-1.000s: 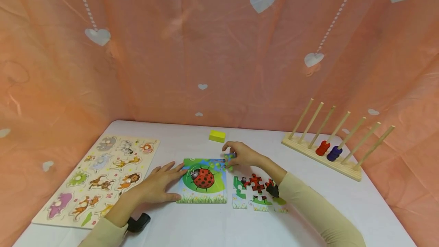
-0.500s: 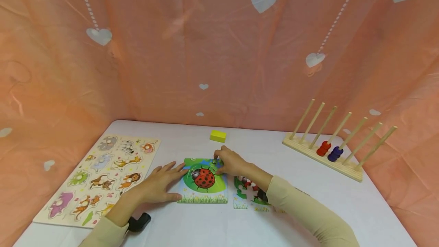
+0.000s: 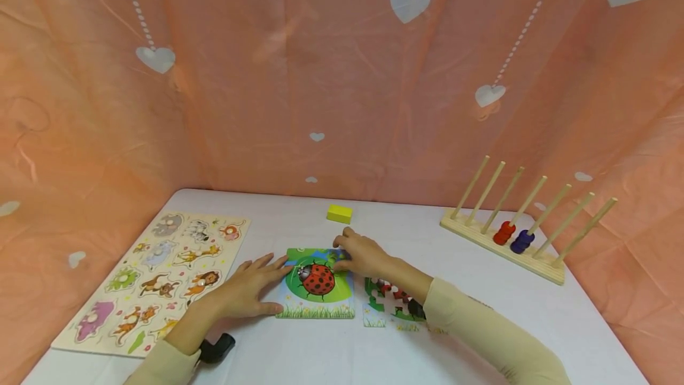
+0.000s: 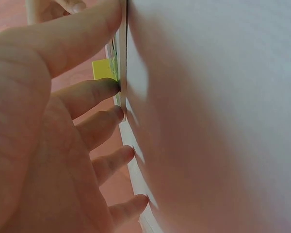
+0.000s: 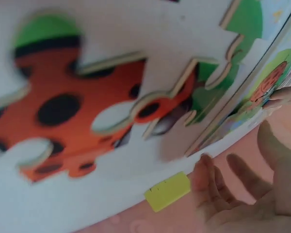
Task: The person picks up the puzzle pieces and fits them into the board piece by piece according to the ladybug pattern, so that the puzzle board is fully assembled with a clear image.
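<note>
A ladybug puzzle board (image 3: 317, 284) lies flat in the middle of the table. My left hand (image 3: 250, 291) rests along its left side, fingers spread, thumb at the near left corner. In the left wrist view, fingertips (image 4: 112, 87) touch the board's thin edge. My right hand (image 3: 363, 254) is over the board's far right corner, thumb and forefinger bent around it. In the right wrist view this hand (image 5: 242, 184) has its thumb apart from the fingers; I cannot tell whether a puzzle piece is between them. Loose ladybug puzzle pieces (image 5: 72, 111) lie right of the board.
A yellow block (image 3: 339, 214) sits beyond the board. At the left lies an animal peg puzzle (image 3: 176, 272). A wooden rack (image 3: 502, 246) with upright pegs and red and blue beads stands at the right. A pink curtain (image 3: 342, 76) hangs behind the table.
My right hand has moved left from the board's right edge onto its far right corner, bringing a green-and-blue puzzle piece there; that piece is now hidden. My left hand stays in place.
</note>
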Tool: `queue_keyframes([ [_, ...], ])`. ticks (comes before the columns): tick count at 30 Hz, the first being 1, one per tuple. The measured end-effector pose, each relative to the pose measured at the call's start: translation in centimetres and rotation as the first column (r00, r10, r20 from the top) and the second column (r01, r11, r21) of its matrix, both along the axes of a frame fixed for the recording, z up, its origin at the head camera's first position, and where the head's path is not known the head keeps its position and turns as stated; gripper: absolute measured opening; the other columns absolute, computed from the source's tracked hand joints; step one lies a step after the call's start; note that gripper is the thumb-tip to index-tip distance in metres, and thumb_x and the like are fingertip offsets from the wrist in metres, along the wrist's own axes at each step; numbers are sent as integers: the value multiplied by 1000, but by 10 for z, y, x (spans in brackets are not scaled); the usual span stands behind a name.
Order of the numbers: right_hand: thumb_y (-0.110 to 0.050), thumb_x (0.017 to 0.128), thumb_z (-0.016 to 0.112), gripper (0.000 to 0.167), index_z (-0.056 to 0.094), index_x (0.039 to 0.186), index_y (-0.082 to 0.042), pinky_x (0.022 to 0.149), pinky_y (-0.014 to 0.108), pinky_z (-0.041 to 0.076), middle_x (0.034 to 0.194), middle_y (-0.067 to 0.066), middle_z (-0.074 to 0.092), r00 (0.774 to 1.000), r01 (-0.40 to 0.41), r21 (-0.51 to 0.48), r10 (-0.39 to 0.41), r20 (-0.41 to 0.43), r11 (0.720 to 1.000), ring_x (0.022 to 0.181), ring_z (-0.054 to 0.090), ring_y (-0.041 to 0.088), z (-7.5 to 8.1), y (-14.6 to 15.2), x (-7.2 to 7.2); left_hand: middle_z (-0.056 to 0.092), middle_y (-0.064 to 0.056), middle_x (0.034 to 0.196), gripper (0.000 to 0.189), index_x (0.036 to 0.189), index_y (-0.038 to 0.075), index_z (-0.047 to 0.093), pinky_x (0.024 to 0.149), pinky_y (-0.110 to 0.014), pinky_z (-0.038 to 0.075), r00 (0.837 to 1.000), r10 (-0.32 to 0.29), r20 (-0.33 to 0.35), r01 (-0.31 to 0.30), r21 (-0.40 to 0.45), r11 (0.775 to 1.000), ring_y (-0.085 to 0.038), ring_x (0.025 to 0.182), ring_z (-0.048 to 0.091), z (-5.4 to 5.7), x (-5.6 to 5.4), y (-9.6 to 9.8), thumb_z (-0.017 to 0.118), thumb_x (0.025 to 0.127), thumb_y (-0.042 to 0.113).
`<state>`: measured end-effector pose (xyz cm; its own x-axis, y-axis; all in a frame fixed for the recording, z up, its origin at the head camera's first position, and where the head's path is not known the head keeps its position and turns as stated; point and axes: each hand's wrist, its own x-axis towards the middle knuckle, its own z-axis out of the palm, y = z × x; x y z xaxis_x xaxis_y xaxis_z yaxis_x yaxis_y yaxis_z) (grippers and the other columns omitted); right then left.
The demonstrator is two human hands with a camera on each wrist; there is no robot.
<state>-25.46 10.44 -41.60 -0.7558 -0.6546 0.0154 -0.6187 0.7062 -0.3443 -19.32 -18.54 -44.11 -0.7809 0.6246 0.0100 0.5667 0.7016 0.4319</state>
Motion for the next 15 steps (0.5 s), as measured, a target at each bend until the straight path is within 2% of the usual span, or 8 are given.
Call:
queue_keyframes([
  [1, -29, 89, 77, 43, 66, 122, -3, 73, 34, 50, 110, 11, 57, 1000, -16, 29, 16, -15, 999, 86, 57, 20, 2, 2, 2, 36, -21, 156, 81, 146, 4, 49, 104, -78, 18, 1000, 1, 2, -1, 0, 1000, -52, 142, 24, 0, 0, 0, 75, 84, 49],
  [3, -33, 92, 73, 47, 64, 129, -4, 88, 40, 51, 126, 14, 57, 997, -60, 118, 65, -36, 991, 106, 60, 25, 4, 6, 7, 35, -20, 157, 81, 147, 4, 49, 105, -78, 18, 1000, 4, 7, -4, -1, 1000, -52, 143, 24, 0, 0, 0, 75, 84, 49],
  [5, -39, 95, 67, 56, 56, 140, -6, 104, 49, 44, 146, 15, 48, 994, -100, 209, 107, -20, 973, 130, 50, 28, 6, 9, 13, 34, -20, 157, 81, 147, 5, 48, 106, -78, 17, 1000, 8, 14, -8, 0, 1000, -51, 143, 23, 0, 0, 0, 74, 84, 50],
  [7, -44, 97, 61, 67, 44, 150, -6, 113, 56, 32, 158, 16, 34, 991, -133, 270, 133, 19, 954, 144, 35, 31, 6, 12, 20, 34, -19, 158, 82, 147, 5, 48, 106, -77, 17, 1000, 12, 22, -12, 2, 1000, -51, 144, 22, 0, -1, -1, 74, 84, 50],
  [10, -49, 100, 54, 77, 29, 156, -5, 116, 59, 24, 164, 17, 20, 989, -145, 291, 127, 82, 946, 149, 22, 34, 3, 13, 29, 34, -19, 158, 82, 147, 6, 48, 106, -77, 17, 1000, 13, 21, -13, 1, 1000, -51, 144, 22, -1, -1, 0, 74, 84, 51],
  [15, -53, 101, 48, 77, 25, 158, -5, 117, 60, 20, 165, 18, 12, 986, -145, 294, 115, 120, 945, 151, 13, 36, -5, 13, 38, 35, -20, 157, 82, 147, 5, 48, 105, -78, 18, 1000, 8, 8, -8, -7, 1000, -51, 143, 23, -1, -1, 0, 74, 84, 50],
])
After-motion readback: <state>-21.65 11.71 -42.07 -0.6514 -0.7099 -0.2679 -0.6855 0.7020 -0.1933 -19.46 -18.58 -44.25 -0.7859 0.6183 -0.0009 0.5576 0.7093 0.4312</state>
